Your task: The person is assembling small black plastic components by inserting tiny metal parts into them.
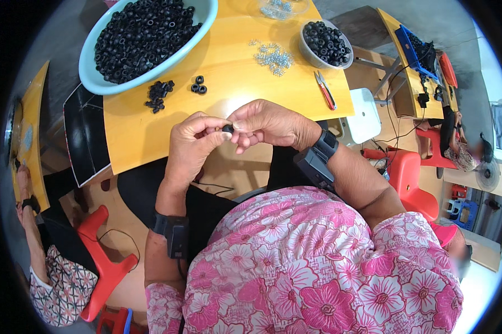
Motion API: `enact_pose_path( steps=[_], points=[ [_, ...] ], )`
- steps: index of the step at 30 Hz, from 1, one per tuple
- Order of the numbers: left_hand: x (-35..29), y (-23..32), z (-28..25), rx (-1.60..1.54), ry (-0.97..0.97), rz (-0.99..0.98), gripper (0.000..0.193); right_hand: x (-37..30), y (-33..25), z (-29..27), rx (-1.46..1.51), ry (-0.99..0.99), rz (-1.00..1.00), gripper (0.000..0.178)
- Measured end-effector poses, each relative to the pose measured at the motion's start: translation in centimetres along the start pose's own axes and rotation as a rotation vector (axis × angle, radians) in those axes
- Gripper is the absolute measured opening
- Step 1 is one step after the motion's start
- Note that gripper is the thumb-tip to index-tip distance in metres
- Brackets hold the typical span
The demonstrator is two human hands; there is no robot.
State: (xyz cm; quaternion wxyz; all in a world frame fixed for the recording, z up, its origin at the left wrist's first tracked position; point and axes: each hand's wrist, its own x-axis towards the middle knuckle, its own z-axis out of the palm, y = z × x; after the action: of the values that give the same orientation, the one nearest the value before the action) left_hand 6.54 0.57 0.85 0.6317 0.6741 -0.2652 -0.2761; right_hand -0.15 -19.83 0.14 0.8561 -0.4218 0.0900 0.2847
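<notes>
Just past the table's near edge, my left hand [192, 142] and my right hand [270, 125] meet, both closed. Between their fingertips is a small black round part [227, 128]; its exact kind is hard to make out. Beyond my hands, a few black rings [198, 85] sit on the yellow table [234, 61]. Left of them lies a small heap of black irregular pieces [159, 94]. A large light-blue basin [89, 69] full of black ring-shaped parts stands at the far left.
Small clear and silvery pieces [274, 58] are scattered near a tub [345, 57] of black parts. Red-handled snips [325, 92] lie at the table's right. A white stool [365, 114] and red chair [409, 183] stand right; another person's arm [34, 239] shows at left.
</notes>
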Motion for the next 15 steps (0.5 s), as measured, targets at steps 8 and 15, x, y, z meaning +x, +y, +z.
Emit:
enact_pose_path(
  steps=[8,15],
  points=[
    [-1.9,1.5,0.9,0.070,0.024,-0.020,0.016,-1.1,0.7,0.7,0.038,-0.082,0.025,0.027],
    [-4.8,0.7,2.3,-0.119,0.034,-0.108,0.019,-2.7,2.5,1.5,0.092,-0.123,0.041,0.027]
  ],
)
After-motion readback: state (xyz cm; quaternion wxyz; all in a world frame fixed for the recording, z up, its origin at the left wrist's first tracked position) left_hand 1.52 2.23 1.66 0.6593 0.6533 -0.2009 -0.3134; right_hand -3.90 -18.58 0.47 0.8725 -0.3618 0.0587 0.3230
